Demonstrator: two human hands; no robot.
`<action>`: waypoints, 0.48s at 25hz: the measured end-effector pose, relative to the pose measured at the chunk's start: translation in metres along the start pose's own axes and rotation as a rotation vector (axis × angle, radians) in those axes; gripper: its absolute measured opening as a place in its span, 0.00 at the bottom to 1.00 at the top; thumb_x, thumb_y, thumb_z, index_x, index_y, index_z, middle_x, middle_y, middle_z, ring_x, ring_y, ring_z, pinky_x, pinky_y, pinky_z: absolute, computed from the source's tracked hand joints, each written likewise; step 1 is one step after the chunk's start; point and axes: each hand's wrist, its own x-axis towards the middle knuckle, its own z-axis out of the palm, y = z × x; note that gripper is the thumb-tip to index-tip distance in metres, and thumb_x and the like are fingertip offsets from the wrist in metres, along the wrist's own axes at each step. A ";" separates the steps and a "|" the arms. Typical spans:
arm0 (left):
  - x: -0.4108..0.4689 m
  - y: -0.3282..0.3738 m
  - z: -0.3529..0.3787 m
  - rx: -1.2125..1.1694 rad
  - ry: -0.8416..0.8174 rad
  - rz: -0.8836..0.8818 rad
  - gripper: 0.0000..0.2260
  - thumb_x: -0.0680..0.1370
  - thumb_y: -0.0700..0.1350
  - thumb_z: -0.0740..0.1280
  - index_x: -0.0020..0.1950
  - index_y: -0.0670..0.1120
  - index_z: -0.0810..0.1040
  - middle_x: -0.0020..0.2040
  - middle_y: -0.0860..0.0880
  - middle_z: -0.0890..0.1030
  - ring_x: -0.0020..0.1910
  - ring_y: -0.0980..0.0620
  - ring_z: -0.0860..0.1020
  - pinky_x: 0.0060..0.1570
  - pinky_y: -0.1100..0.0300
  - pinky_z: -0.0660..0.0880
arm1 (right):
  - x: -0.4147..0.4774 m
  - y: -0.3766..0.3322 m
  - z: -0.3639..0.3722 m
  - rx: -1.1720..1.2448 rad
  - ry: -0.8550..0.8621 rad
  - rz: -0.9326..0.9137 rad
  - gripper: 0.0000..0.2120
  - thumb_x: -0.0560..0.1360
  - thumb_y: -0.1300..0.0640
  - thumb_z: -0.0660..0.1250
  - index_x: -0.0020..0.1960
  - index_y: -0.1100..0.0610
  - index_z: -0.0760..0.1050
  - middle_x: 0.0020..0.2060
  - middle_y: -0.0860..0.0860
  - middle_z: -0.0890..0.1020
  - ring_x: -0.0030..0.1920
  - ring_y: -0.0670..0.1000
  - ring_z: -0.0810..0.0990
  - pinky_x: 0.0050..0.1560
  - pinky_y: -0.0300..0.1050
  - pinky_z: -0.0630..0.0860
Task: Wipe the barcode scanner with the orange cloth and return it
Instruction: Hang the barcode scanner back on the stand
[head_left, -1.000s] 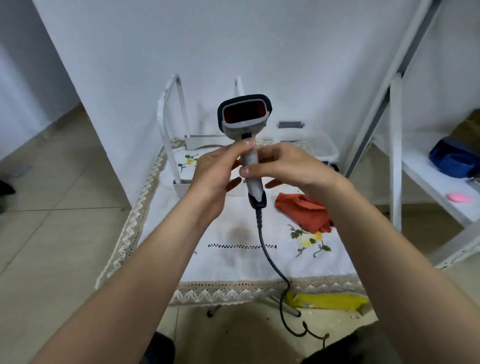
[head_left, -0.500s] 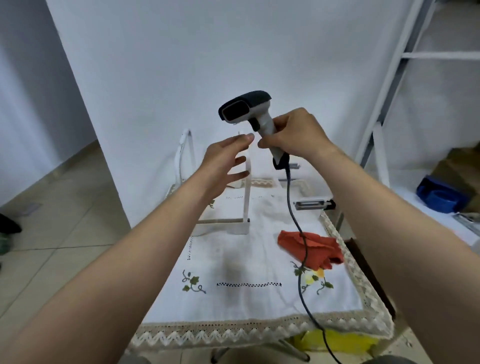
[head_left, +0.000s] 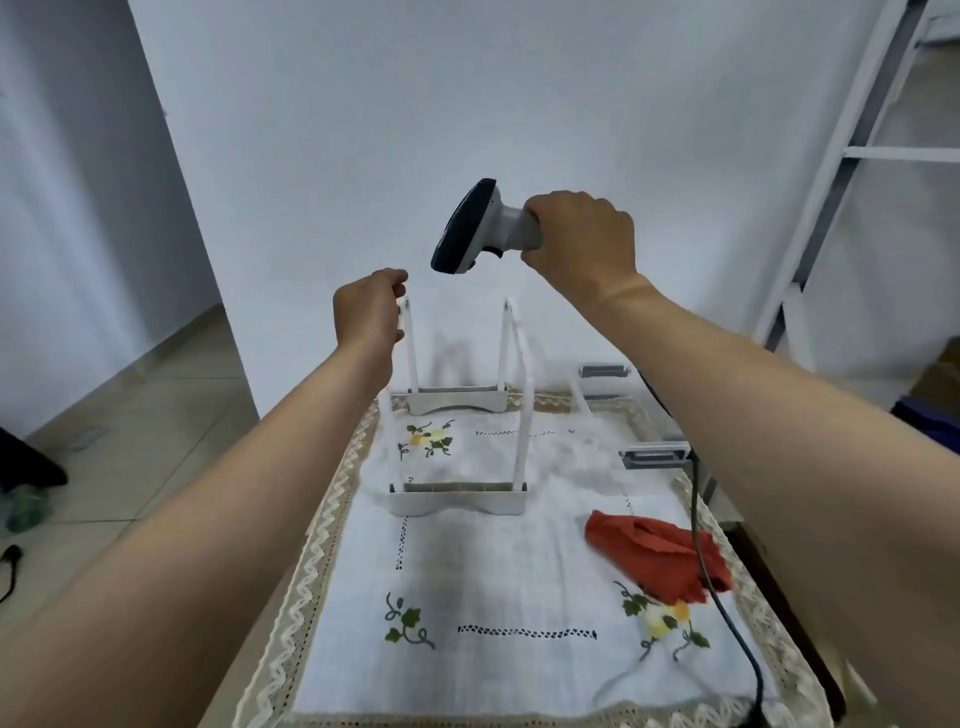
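Observation:
My right hand (head_left: 582, 240) grips the grey handle of the barcode scanner (head_left: 475, 228), held high above the table with its dark head tilted down and to the left. Its black cable (head_left: 698, 535) hangs down over the orange cloth (head_left: 654, 558), which lies crumpled on the right side of the tablecloth. My left hand (head_left: 370, 312) hovers to the left of the scanner, just above the white stand (head_left: 457, 499), fingers loosely curled and holding nothing.
The table carries a white embroidered cloth with a lace edge (head_left: 467, 582). A second white stand base (head_left: 457, 401) sits further back by the wall. A white metal shelf frame (head_left: 841, 156) rises at the right. Tiled floor (head_left: 145, 415) lies to the left.
My right hand has turned the scanner so its head points down and left, and carried it a little right. My left hand has let go and dropped lower, toward the stand.

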 end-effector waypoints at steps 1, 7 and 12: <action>0.006 -0.001 -0.004 0.022 0.020 -0.001 0.09 0.78 0.47 0.66 0.53 0.48 0.84 0.54 0.51 0.84 0.45 0.51 0.77 0.52 0.54 0.76 | 0.002 -0.005 0.008 0.001 -0.004 -0.015 0.07 0.72 0.61 0.67 0.49 0.53 0.78 0.44 0.52 0.82 0.40 0.59 0.75 0.35 0.45 0.62; 0.036 -0.018 -0.021 0.170 0.023 -0.062 0.15 0.81 0.50 0.61 0.62 0.47 0.82 0.63 0.49 0.81 0.52 0.47 0.75 0.56 0.53 0.71 | -0.006 -0.028 0.062 0.105 -0.068 -0.082 0.09 0.75 0.54 0.70 0.54 0.52 0.76 0.48 0.50 0.82 0.43 0.59 0.79 0.40 0.48 0.70; 0.048 -0.033 -0.029 0.182 -0.064 -0.171 0.17 0.83 0.53 0.59 0.63 0.47 0.81 0.63 0.48 0.82 0.63 0.43 0.77 0.60 0.47 0.75 | -0.010 -0.045 0.093 0.107 -0.123 -0.102 0.13 0.76 0.51 0.71 0.59 0.52 0.75 0.53 0.49 0.82 0.48 0.60 0.81 0.43 0.49 0.72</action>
